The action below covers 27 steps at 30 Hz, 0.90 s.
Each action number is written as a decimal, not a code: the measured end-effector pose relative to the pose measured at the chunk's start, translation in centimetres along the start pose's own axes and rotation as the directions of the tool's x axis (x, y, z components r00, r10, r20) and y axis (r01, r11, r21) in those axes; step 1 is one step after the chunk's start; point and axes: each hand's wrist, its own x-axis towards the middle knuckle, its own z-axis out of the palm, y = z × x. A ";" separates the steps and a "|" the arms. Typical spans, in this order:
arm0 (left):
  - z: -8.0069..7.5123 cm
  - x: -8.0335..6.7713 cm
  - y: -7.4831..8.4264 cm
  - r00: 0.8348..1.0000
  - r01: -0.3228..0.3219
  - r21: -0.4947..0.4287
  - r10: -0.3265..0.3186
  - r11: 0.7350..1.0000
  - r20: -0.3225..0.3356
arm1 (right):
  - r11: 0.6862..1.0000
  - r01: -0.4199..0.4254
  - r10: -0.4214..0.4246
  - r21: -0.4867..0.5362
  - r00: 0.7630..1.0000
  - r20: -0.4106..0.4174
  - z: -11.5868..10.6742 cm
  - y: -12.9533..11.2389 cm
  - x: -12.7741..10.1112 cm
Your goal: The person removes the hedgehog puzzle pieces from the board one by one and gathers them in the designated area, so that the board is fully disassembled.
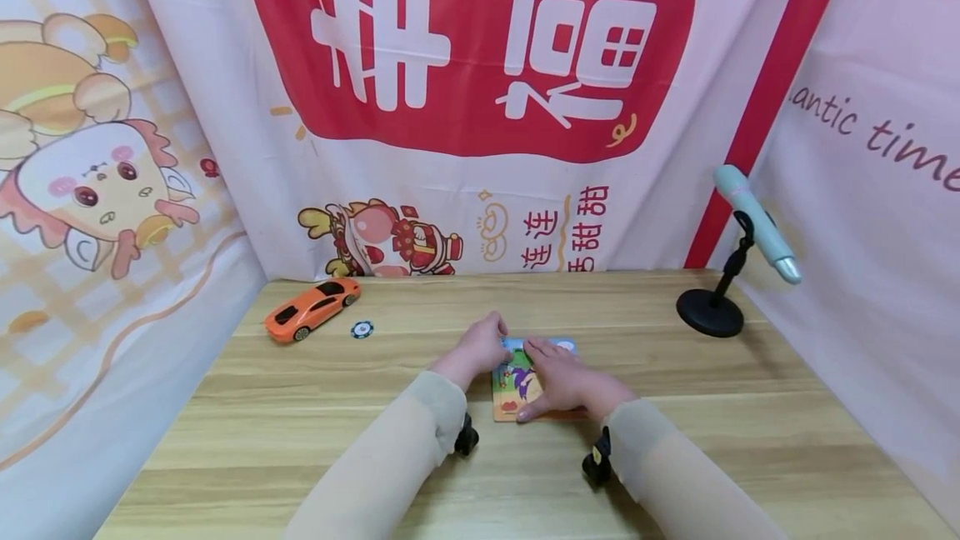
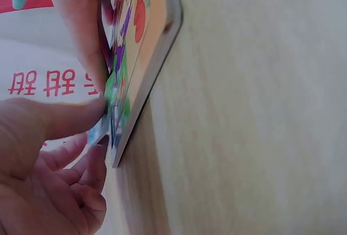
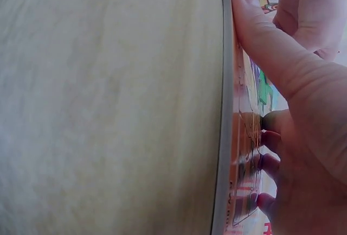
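A colourful picture puzzle in an orange tray (image 1: 512,386) lies flat near the middle of the wooden table (image 1: 300,423). My left hand (image 1: 486,347) is at the tray's far left corner. In the left wrist view its thumb and curled forefinger (image 2: 93,133) pinch a blue and green puzzle piece (image 2: 114,116) at the edge of the tray (image 2: 154,50). My right hand (image 1: 561,380) lies palm down over the puzzle. Its thumb runs along the tray's near edge and its fingertips (image 3: 268,122) press on the picture (image 3: 243,153).
An orange toy car (image 1: 311,309) and a small poker chip (image 1: 362,329) sit at the back left. At the back right, a pale blue microphone (image 1: 753,223) stands on a black round base (image 1: 709,312). Printed cloth walls close three sides.
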 end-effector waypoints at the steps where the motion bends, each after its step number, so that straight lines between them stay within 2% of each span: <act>1: 0.0 0.0 0.1 1.000 0.005 -0.034 -0.006 0.999 -0.008 | 1.000 0.001 -0.001 -0.004 1.000 -0.002 0.1 0.2 0.1; 5: 0.0 -0.3 0.1 0.999 0.005 -0.108 -0.009 0.994 -0.033 | 1.000 -0.002 0.002 0.003 1.000 -0.015 0.3 0.5 0.4; 14: 0.1 0.1 -0.1 0.997 -0.043 -0.051 0.040 0.998 -0.067 | 0.995 -0.051 0.048 -0.083 0.998 -0.046 -0.2 -1.4 0.1; 19: 0.1 0.7 -0.8 0.996 -0.031 -0.126 0.019 0.992 -0.091 | 0.993 -0.071 0.066 -0.098 0.997 -0.046 -0.2 -1.7 -0.1; 23: -0.9 0.9 -2.0 0.985 -0.036 -0.232 -0.004 0.972 -0.171 | 0.994 -0.077 0.073 -0.084 0.996 -0.050 -0.1 -1.9 -0.2; 27: -3.2 0.7 -3.8 0.970 0.004 -0.253 -0.065 0.967 -0.234 | 0.993 -0.082 0.078 -0.080 0.996 -0.045 0.0 -2.0 -0.2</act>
